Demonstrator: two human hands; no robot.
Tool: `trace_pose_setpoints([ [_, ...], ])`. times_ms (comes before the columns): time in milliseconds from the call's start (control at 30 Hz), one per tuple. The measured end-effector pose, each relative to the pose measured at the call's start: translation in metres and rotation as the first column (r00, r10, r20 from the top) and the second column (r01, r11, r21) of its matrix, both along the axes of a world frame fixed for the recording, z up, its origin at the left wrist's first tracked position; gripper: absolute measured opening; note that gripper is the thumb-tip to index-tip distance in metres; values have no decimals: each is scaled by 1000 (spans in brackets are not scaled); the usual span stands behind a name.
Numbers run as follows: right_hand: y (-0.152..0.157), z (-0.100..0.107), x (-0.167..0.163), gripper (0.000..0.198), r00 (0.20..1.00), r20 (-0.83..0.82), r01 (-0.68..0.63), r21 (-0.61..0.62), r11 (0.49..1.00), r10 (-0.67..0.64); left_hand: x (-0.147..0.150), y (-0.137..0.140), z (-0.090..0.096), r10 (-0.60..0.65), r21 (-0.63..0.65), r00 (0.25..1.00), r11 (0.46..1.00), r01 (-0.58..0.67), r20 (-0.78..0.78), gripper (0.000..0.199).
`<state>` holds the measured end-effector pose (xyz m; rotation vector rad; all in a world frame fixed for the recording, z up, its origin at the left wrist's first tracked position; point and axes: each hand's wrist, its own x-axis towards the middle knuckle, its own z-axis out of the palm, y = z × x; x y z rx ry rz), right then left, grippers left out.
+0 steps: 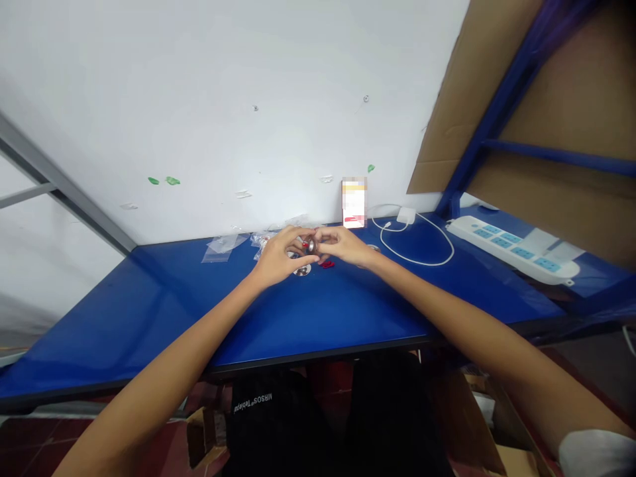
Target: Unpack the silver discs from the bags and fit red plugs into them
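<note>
A small dark, shiny ball [312, 246] sits between the two hands, above the blue table [322, 318], right where the fingertips meet. The right hand [346, 246] comes in from the right and pinches the ball between thumb and bent fingers, on its right side. The left hand [279, 257] curves in from the other side, thumb below and fingers above, like a loose C around the ball's left; I cannot tell whether those fingertips grip it or only rest close. A speck of red shows at the ball's left edge (too small to make out what it is). Below the hands, on the table, lies a red piece [326, 264], just beneath the right fingers, and a pale round disc [302, 270] lies beneath the left thumb, partly covered. Clear plastic bags [223, 247] are spread beyond and to the left of the left hand. A lit phone [354, 204] leans upright against the wall [298, 132] behind the right hand, with a white cable [422, 262] looped to its right, near a long power strip [514, 250].
</note>
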<state>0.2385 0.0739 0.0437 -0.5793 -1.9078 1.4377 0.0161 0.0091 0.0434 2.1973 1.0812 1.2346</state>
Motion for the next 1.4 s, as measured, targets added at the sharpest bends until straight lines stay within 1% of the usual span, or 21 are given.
trace_pose_setpoints([
  [67, 11, 11, 17, 17, 995, 89, -52, 52, 997, 48, 0, 0, 1, 22, -20, 999, 1000, -22, 43, 53],
  [100, 18, 17, 28, 17, 991, 126, -44, 80, 996, 33, -1, 1, 1, 43, -32, 997, 999, -41, 66, 52],
  [167, 32, 29, 54, 18, 989, 143, 11, 148, 989, -33, -3, 2, 2, 83, -51, 992, 996, -79, 97, 51],
  [200, 38, 34, 66, 20, 987, 156, 20, 154, 988, -44, -4, 3, 2, 97, -52, 990, 994, -93, 100, 50],
  [267, 46, 37, 85, 21, 968, 243, 18, 162, 987, -58, -8, 5, 2, 115, -22, 991, 993, -113, 71, 50],
  [333, 49, 32, 91, 23, 941, 328, 17, 190, 982, -80, -10, 6, 2, 127, 51, 992, 991, -127, -5, 51],
  [400, 49, 22, 85, 25, 925, 370, -6, 239, 971, -86, -12, 6, 1, 137, 133, 985, 984, -122, -106, 52],
  [467, 46, 10, 72, 25, 913, 404, -70, 284, 956, -54, -13, 6, -1, 146, 195, 972, 975, -109, -185, 52],
  [567, 42, -3, 56, 28, 885, 466, -162, 287, 944, 10, -13, 6, -2, 156, 235, 962, 967, -101, -226, 51],
  [667, 39, -4, 54, 35, 853, 521, -205, 265, 942, 39, -14, 6, -3, 158, 238, 960, 966, -102, -232, 51],
  [733, 39, -1, 58, 40, 854, 520, -177, 265, 948, 14, -14, 7, -4, 164, 235, 957, 966, -107, -238, 53],
  [833, 40, 4, 65, 45, 876, 480, -99, 266, 959, -43, -14, 8, -5, 158, 223, 956, 969, -103, -248, 55],
  [967, 39, 4, 63, 43, 917, 396, -61, 254, 965, -46, -11, 6, -5, 108, 214, 964, 975, -55, -244, 56],
  [1033, 34, 3, 56, 40, 942, 333, -43, 251, 967, -44, -10, 5, -3, 122, 238, 956, 970, -58, -267, 57],
  [1133, 24, 1, 43, 40, 966, 258, -41, 237, 971, -22, -7, 1, -2, 172, 265, 931, 961, -86, -323, 52],
  [1200, 15, 1, 35, 40, 973, 232, -48, 212, 976, -3, -6, -1, -1, 180, 272, 916, 959, -82, -359, 47],
  [1300, 6, 2, 25, 38, 974, 226, -44, 187, 981, 1, -2, -4, -2, 189, 305, 883, 951, -55, -429, 45],
  [1400, 8, 6, 26, 36, 967, 255, -70, 211, 975, 15, 2, -7, -4, 243, 367, 838, 929, -55, -489, 45],
])
